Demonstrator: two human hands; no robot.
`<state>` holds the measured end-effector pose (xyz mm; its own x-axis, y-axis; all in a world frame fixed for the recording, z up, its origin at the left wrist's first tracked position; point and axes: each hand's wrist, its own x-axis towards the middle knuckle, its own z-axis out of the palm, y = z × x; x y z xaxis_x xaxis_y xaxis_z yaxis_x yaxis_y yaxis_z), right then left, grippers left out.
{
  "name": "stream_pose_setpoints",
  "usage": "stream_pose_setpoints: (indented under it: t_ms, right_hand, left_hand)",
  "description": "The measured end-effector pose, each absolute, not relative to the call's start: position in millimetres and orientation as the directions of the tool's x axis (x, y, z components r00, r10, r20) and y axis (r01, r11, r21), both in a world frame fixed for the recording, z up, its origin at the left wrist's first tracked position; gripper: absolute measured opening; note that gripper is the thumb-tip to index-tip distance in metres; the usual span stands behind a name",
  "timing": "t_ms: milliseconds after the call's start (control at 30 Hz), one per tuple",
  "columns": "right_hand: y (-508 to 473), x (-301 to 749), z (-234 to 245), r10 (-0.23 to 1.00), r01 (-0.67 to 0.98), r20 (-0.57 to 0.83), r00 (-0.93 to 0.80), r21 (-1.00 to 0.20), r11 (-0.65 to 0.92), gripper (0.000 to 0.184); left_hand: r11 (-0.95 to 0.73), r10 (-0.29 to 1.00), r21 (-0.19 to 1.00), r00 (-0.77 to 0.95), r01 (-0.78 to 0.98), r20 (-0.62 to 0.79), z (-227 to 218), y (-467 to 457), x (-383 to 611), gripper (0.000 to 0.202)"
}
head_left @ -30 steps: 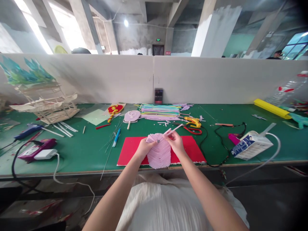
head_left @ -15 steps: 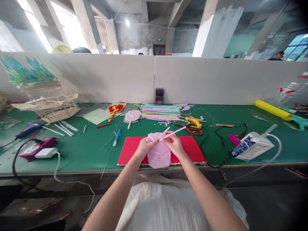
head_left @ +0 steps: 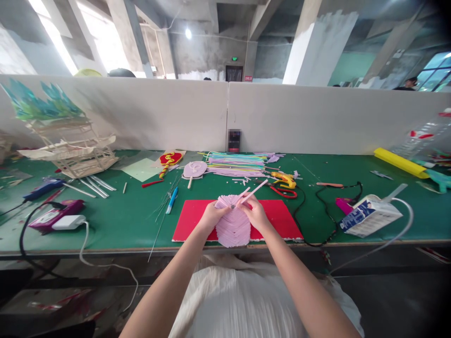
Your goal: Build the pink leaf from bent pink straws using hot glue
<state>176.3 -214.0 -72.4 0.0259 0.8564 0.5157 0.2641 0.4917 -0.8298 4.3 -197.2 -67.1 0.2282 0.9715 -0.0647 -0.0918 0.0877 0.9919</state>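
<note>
A pale pink leaf-shaped piece (head_left: 233,226) built from rows of straw lies over the near edge of a red sheet (head_left: 192,218) on the green table. My left hand (head_left: 211,216) grips its upper left edge, fingers closed on it. My right hand (head_left: 257,212) pinches thin pink straws (head_left: 254,189) that slant up and to the right from the top of the piece. Both hands meet at the piece's upper end.
A bundle of coloured straws (head_left: 234,164), a yellow glue gun (head_left: 283,178), red scissors (head_left: 282,191), a blue pen (head_left: 171,199) and a pink round fan (head_left: 194,170) lie behind the red sheet. A carton (head_left: 368,216) and cables sit right; a wooden model (head_left: 70,150) and chargers left.
My right hand has shifted the pink straws slightly, tilting them a little steeper against the top of the piece. The left hand stays put.
</note>
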Motion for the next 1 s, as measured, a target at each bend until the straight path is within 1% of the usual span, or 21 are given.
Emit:
stream_pose_setpoints:
  t_ms: [267, 467, 667, 1000]
  right_hand:
    - [-215.0, 176.8, -70.7, 0.857, 0.267, 0.514, 0.03, -0.831, 0.489, 0.019]
    - [-211.6, 181.1, -75.7, 0.869, 0.198, 0.493, 0.038, -0.856, 0.477, 0.019]
    - [-208.9, 180.9, -76.7, 0.873, 0.159, 0.488, 0.022, -0.864, 0.478, 0.021]
    - [-208.3, 182.6, -77.4, 0.888, 0.133, 0.456, 0.061, -0.885, 0.445, 0.025]
  left_hand:
    - [0.086, 0.971, 0.994, 0.23, -0.063, -0.069, -65.6, -198.3, 4.5, 0.048]
    - [0.106, 0.968, 0.988, 0.241, -0.111, -0.077, -67.3, -197.6, 3.6, 0.05]
    - [0.09, 0.967, 0.991, 0.248, -0.098, -0.064, -66.5, -197.7, 3.9, 0.049]
    - [0.096, 0.966, 0.989, 0.25, -0.11, -0.066, -62.9, -199.5, 4.5, 0.05]
